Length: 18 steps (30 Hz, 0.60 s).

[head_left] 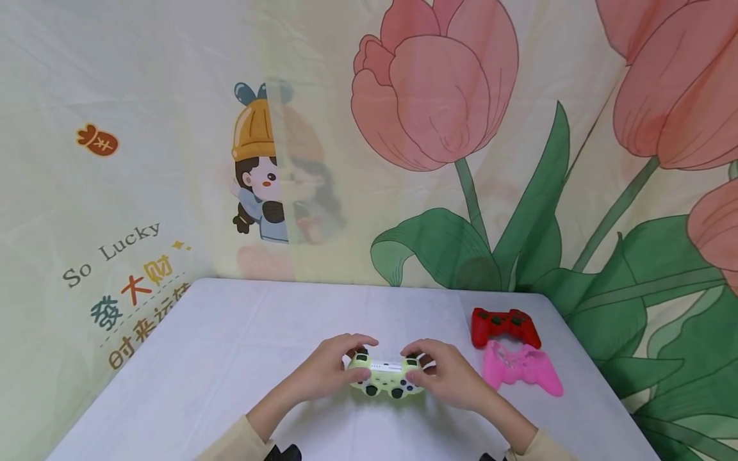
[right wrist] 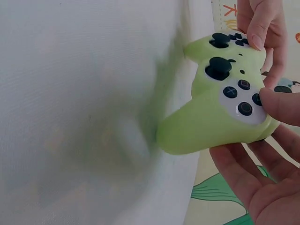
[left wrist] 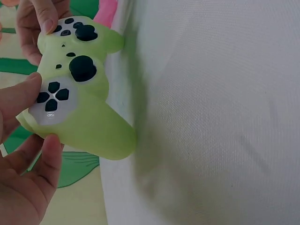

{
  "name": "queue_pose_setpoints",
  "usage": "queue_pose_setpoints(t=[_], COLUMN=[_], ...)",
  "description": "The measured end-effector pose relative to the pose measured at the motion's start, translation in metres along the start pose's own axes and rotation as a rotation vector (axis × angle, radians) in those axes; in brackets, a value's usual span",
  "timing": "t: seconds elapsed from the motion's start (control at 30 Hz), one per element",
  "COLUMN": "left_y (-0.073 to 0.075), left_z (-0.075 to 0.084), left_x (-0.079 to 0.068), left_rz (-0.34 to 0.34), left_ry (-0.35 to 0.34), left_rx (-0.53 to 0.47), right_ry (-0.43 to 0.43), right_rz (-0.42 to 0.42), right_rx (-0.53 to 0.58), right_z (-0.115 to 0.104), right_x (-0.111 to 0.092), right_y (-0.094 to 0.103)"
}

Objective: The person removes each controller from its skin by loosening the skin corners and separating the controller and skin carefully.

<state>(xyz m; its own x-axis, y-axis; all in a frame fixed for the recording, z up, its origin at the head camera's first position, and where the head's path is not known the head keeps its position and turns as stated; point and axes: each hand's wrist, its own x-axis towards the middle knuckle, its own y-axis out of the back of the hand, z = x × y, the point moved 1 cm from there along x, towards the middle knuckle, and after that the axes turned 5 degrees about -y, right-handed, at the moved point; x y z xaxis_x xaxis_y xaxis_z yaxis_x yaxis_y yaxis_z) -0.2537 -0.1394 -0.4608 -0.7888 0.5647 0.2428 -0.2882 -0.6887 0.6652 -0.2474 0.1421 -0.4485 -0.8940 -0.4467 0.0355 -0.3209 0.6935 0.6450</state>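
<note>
A white game controller in a pale green silicone cover [head_left: 383, 379] is held between both hands, close over the white table. My left hand [head_left: 328, 366] grips its left end, thumb on the face beside the direction pad, fingers round the back edge. At the other end my right hand [head_left: 446, 374] grips it the same way, thumb by the round buttons. In the left wrist view the cover [left wrist: 101, 133] wraps the handles, leaving the black sticks and buttons exposed. The right wrist view shows the green handle [right wrist: 187, 129] beside my right fingers.
On the table [head_left: 242, 333], to the right, lies a red controller-shaped piece [head_left: 505, 328]. A pink silicone controller cover [head_left: 521, 369] with openings lies just in front of it, near my right hand. Behind the table hangs a printed cloth [head_left: 323, 128] with tulips.
</note>
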Motion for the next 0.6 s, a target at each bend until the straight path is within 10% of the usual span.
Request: queue_pose_setpoints(t=[0.6], left_y=[0.004], left_z=[-0.0003], left_x=[0.0057], left_rz=[-0.043], left_ry=[-0.034], left_rx=[0.071], right_ry=[0.049], right_rz=[0.012], right_rx=[-0.025], right_z=[0.0021], right_x=[-0.0018], right_y=[-0.002])
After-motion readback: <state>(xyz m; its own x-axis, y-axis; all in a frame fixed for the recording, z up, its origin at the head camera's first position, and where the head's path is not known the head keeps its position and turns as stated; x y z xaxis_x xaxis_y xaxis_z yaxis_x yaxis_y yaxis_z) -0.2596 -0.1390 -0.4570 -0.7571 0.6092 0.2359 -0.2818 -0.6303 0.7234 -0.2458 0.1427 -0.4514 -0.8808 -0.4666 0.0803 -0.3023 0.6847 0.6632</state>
